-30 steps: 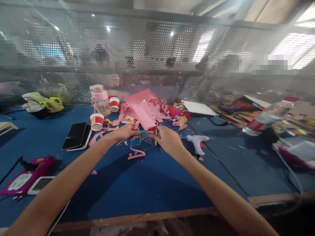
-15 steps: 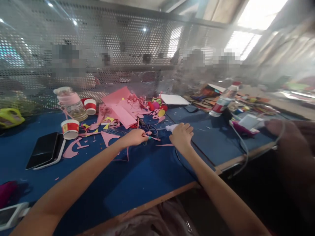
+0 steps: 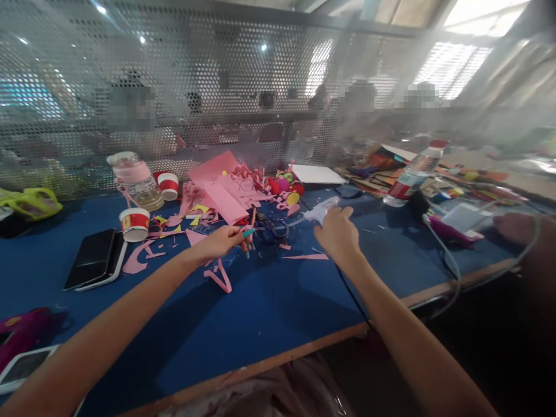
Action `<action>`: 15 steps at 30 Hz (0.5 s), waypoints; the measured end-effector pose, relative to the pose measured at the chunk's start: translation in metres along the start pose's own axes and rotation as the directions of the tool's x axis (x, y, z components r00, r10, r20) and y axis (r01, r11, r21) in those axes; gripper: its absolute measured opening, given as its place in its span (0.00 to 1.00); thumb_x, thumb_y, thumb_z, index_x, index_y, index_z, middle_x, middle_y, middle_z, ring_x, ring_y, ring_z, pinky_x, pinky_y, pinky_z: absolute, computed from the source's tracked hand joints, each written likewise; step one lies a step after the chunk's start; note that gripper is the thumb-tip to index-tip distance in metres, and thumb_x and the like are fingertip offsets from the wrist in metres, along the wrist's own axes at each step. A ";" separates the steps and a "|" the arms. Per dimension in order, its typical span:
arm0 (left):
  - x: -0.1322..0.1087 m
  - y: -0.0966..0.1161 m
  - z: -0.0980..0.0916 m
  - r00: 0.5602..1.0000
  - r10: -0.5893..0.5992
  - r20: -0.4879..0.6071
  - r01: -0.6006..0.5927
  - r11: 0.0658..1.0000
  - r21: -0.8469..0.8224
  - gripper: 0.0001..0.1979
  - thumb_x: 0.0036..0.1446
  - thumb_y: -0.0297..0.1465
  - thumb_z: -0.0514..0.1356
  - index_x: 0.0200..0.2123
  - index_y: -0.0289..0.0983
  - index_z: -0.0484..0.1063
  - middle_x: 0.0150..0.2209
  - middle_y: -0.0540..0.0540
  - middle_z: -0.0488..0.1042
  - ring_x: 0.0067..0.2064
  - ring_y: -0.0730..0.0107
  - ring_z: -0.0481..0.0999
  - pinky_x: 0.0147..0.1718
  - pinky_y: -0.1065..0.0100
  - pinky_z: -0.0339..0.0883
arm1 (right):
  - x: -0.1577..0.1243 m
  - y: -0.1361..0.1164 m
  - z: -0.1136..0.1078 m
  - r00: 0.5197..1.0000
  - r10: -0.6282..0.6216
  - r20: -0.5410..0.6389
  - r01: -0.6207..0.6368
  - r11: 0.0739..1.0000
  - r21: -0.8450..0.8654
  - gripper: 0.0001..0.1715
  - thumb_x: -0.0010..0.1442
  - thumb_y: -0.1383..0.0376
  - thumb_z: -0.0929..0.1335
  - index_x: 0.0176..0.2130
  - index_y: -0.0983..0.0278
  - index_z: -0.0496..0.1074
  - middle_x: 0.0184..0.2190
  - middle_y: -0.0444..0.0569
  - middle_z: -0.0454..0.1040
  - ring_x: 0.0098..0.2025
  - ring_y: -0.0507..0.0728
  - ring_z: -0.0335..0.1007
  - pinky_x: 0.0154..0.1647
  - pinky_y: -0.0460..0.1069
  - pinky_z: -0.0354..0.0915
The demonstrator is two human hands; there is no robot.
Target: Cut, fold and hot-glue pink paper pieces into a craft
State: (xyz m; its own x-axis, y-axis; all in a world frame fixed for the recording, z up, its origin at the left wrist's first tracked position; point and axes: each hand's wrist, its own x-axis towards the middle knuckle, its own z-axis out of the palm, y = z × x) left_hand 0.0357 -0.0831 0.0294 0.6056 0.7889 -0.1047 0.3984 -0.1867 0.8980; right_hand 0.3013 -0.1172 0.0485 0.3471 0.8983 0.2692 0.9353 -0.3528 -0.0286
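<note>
My left hand (image 3: 226, 240) is over the middle of the blue table, fingers pinched on a thin pink paper strip (image 3: 253, 216) that points upward. My right hand (image 3: 339, 234) is closed round a white hot glue gun (image 3: 322, 209), its nozzle turned left toward my left hand. A dark cord (image 3: 351, 292) runs from beneath the right hand to the table's front edge. Between the hands lie dark-handled scissors (image 3: 274, 229). Below my left hand is a bent pink paper scrap (image 3: 222, 279); a long pink sliver (image 3: 306, 256) lies beneath the glue gun.
Pink paper sheets (image 3: 223, 200) and scraps are heaped behind my hands. At left are paper cups (image 3: 135, 226), a glass jug (image 3: 139, 188) and a dark phone (image 3: 91, 260). A water bottle (image 3: 412, 176) stands at right, near another person's hand (image 3: 515, 227).
My left hand has drawn left, away from the right one, and the scissors show more clearly. The glue gun is lifted and more of it is visible. The view has shifted slightly.
</note>
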 end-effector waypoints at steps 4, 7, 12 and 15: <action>-0.024 -0.020 -0.014 0.992 -0.046 -0.116 0.034 0.995 -0.096 0.21 0.51 0.49 0.57 0.28 0.34 0.66 0.24 0.51 0.67 0.18 0.83 0.55 0.16 0.77 0.48 | 0.003 -0.013 -0.025 0.988 -0.035 -0.152 0.034 0.999 -0.011 0.24 0.53 0.67 0.63 0.47 0.79 0.60 0.45 0.70 0.60 0.36 0.65 0.70 0.29 0.52 0.61; -0.034 -0.034 -0.020 0.975 -0.093 -0.204 0.059 0.984 -0.167 0.19 0.49 0.47 0.58 0.30 0.35 0.64 0.23 0.53 0.66 0.18 0.82 0.56 0.17 0.77 0.49 | 0.005 -0.020 -0.043 0.973 -0.128 -0.195 0.117 0.991 -0.064 0.22 0.54 0.65 0.63 0.46 0.78 0.62 0.44 0.68 0.62 0.36 0.66 0.69 0.28 0.52 0.59; -0.038 -0.050 -0.027 0.906 -0.160 -0.392 0.086 0.976 -0.201 0.18 0.48 0.41 0.61 0.37 0.35 0.65 0.29 0.50 0.69 0.29 0.74 0.67 0.22 0.75 0.56 | 0.023 -0.019 -0.064 0.929 -0.315 -0.195 0.280 0.942 -0.185 0.20 0.53 0.64 0.62 0.43 0.74 0.66 0.43 0.61 0.65 0.35 0.61 0.68 0.26 0.51 0.54; -0.036 -0.055 -0.028 0.878 -0.183 -0.442 0.104 0.975 -0.197 0.17 0.49 0.38 0.62 0.38 0.34 0.67 0.33 0.47 0.70 0.33 0.71 0.69 0.25 0.74 0.58 | 0.044 -0.014 -0.067 0.844 -0.510 -0.168 0.475 0.855 -0.208 0.18 0.49 0.66 0.65 0.41 0.71 0.69 0.41 0.58 0.67 0.35 0.59 0.67 0.29 0.50 0.56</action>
State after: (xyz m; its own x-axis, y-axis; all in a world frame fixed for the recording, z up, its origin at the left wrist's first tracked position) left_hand -0.0280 -0.0846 -0.0044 0.1547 0.9856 -0.0675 0.3155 0.0154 0.9488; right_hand 0.2987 -0.0896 0.1252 -0.1959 0.8938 0.4034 0.9500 0.0709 0.3042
